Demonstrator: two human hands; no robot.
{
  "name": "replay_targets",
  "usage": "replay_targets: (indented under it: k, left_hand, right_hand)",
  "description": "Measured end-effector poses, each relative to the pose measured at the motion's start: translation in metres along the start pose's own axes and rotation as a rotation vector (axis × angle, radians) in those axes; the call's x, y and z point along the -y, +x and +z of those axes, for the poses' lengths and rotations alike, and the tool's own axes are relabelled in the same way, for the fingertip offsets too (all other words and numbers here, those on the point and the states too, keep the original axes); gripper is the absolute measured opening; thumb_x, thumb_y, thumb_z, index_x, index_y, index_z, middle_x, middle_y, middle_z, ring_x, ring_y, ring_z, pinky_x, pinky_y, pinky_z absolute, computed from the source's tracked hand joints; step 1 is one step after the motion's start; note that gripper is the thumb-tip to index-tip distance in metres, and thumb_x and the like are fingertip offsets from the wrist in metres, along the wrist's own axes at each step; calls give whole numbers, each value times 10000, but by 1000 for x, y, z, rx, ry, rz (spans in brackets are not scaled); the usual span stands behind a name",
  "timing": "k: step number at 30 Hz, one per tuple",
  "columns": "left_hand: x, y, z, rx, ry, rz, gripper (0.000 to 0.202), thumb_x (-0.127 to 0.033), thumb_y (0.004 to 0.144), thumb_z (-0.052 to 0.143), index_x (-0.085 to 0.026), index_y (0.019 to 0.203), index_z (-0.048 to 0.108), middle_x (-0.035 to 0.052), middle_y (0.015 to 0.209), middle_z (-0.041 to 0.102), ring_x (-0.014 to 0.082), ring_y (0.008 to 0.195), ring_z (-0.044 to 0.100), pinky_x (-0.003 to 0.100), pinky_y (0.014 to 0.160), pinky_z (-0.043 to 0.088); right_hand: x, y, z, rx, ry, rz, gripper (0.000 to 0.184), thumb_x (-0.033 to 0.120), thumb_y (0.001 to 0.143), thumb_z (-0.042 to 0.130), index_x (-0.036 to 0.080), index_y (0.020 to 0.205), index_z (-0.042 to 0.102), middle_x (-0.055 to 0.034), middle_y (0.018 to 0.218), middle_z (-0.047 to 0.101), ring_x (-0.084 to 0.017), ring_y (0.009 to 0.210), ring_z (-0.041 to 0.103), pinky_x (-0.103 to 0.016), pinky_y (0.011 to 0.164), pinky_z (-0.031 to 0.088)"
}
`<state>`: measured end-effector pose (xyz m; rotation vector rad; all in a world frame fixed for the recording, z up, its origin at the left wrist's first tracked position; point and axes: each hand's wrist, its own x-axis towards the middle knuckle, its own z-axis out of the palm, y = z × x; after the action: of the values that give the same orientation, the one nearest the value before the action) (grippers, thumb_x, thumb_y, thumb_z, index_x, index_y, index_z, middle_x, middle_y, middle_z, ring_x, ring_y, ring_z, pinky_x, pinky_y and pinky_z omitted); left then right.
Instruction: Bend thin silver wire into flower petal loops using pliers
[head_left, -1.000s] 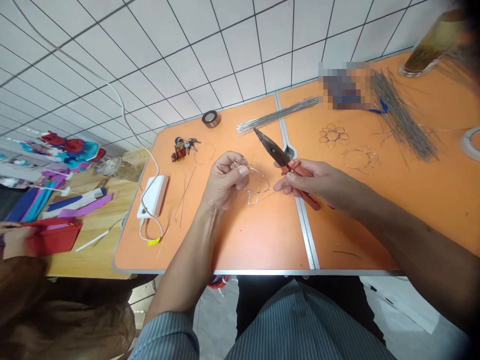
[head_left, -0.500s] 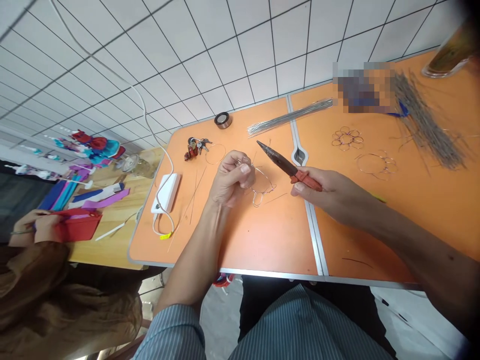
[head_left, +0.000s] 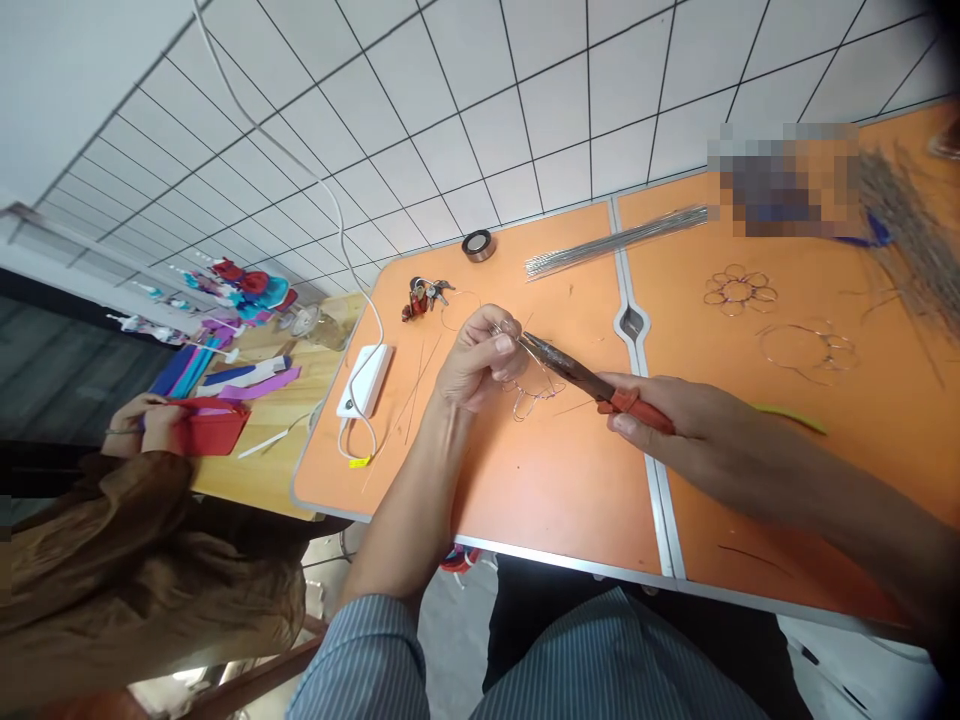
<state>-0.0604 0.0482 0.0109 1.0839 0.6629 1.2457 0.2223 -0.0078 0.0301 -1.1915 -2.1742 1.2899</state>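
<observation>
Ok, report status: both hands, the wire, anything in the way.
Left hand pinching looped wire. Right hand gripping pliers, their tip close by the left hand. Wire partly hidden by left hand.

Pliers before wire bundle, tape left

Standing by, I see the view come from the person's own head, looking forward and down past the striped shirt at bottom centre to the orange tabletop across the middle and the tiled wall along the top. It sits close above the work, with the left hand and right hand near mid-frame. The wide frame tilts, the table's back edge climbing rightward, and takes in a neighbour's brown garment at lower left.
</observation>
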Motion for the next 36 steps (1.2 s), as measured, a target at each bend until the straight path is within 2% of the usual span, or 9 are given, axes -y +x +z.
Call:
replay_targets:
  k: [6, 13, 19, 24, 27, 32, 36]
  left_hand:
    - [3, 1, -7, -9, 64, -35, 459, -403, 682, 1019, -213, 796, 617, -115, 528, 414, 23, 370, 255, 212, 407, 241]
    - [0, 2, -5, -2, 89, -48, 471, -407, 672, 1024, -214, 793, 611, -116, 515, 410, 29, 378, 265, 206, 414, 240]
    - [0, 2, -6, 0, 97, -35, 435, -399, 694, 1015, -207, 795, 638, -108, 516, 420, 29, 390, 273, 202, 417, 257]
    - [1, 1, -7, -21, 99, -29, 441, -414, 693, 1011, -208, 820, 642, -99, 542, 428, 50, 413, 349, 214, 434, 298]
    - [2, 2, -7, -17, 121, -12, 460, -423, 685, 1019, -211, 831, 639, -92, 570, 471, 53, 421, 377, 221, 447, 319]
    - [3, 3, -7, -45, 160, 27, 488, -401, 649, 1047, -209, 821, 633, -76, 638, 547, 41, 447, 395, 215, 456, 326]
    - [4, 4, -8, -43, 197, 70, 427, -391, 680, 1036, -208, 840, 685, -71, 646, 559, 38, 457, 400, 210, 470, 339]
  right_hand:
    - [-4, 0, -1, 8, -17, -5, 229, 476, 1072, 590, 272, 969, 611, -7, 815, 645, -201, 680, 526, -331, 599, 330]
    - [-13, -1, -1, 36, -63, 18, 313, 526, 1104, 534, 265, 932, 551, 14, 777, 576, -189, 674, 506, -319, 612, 373]
    - [-9, -1, -2, 30, -67, 18, 333, 526, 1109, 527, 263, 904, 530, 15, 770, 570, -181, 648, 492, -318, 590, 362]
    - [-6, -2, -2, 29, -57, 12, 337, 513, 1117, 506, 261, 895, 532, 10, 766, 590, -185, 653, 519, -314, 594, 387]
    - [-8, -3, -2, 24, -38, 9, 307, 519, 1106, 531, 266, 937, 574, 3, 811, 642, -195, 682, 549, -317, 603, 393]
    - [-10, -3, -3, 42, -33, 59, 378, 558, 1120, 492, 261, 889, 520, 7, 778, 565, -183, 660, 500, -319, 595, 389]
    - [-8, -2, -4, 40, -26, 78, 385, 577, 1101, 531, 260, 881, 528, 14, 770, 545, -178, 657, 488, -318, 589, 365]
